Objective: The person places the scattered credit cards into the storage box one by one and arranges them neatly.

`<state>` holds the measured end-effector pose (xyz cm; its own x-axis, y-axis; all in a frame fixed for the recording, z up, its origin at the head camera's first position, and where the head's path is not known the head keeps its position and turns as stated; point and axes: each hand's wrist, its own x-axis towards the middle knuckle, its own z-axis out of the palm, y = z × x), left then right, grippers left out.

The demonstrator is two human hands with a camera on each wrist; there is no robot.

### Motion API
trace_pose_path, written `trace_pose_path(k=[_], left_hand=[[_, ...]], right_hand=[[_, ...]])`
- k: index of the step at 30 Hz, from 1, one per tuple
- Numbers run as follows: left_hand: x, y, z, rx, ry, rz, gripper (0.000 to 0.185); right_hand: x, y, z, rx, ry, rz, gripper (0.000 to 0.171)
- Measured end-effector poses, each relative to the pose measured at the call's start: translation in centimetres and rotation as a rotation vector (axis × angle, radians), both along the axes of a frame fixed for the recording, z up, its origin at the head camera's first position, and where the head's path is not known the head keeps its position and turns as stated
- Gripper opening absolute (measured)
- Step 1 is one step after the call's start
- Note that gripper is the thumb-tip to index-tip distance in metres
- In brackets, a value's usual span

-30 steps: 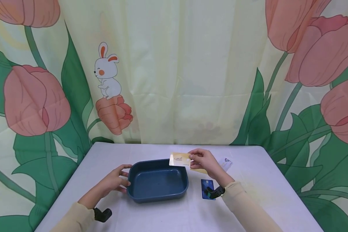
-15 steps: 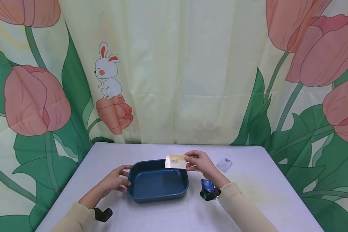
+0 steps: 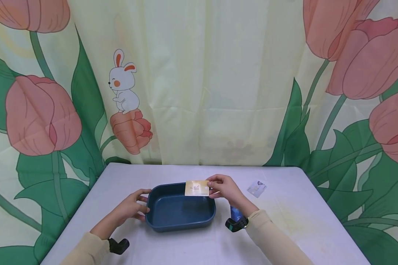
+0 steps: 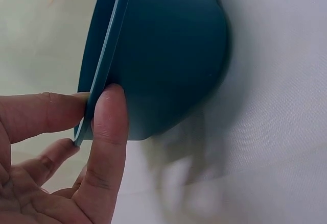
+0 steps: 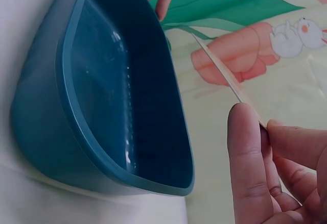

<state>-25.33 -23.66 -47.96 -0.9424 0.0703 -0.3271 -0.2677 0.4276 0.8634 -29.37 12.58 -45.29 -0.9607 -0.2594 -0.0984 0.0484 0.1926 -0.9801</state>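
Note:
My right hand (image 3: 225, 189) pinches a yellow bank card (image 3: 195, 188) by its right end, above the back right corner of a dark blue plastic basin (image 3: 180, 227). In the right wrist view the bank card (image 5: 219, 70) appears nearly edge-on between thumb and fingertips, apart from the basin rim (image 5: 66, 76). My left hand (image 3: 132, 206) holds the basin at its left end. In the left wrist view one fingertip of the left hand (image 4: 56, 168) lies at the rim and another digit presses the outer wall (image 4: 163, 50).
A pale card with a chip (image 3: 257, 188) lies right of my right hand. Below the right wrist a blue card (image 3: 235, 212) is partly hidden by the black wrist camera (image 3: 236, 223). The white-covered table (image 3: 185, 250) ends at a tulip-patterned curtain (image 3: 232, 110).
My right hand has carried the yellow bank card left and slightly nearer, from the basin's back right edge to over its corner. The left hand and basin have stayed put.

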Motion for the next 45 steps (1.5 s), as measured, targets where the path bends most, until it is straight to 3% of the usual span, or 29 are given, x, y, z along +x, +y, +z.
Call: trace_pose_path(k=[25,45], left_hand=[[-0.1,0.4,0.2,-0.042,0.050,-0.002,0.075],[-0.4,0.3,0.1,-0.098,0.083,-0.022,0.077]], right_hand=[[0.3,-1.3,0.0,-0.035,-0.024,0.029,0.030],[0.7,-2.5,-1.3,-0.045,-0.046,0.061,0.028]])
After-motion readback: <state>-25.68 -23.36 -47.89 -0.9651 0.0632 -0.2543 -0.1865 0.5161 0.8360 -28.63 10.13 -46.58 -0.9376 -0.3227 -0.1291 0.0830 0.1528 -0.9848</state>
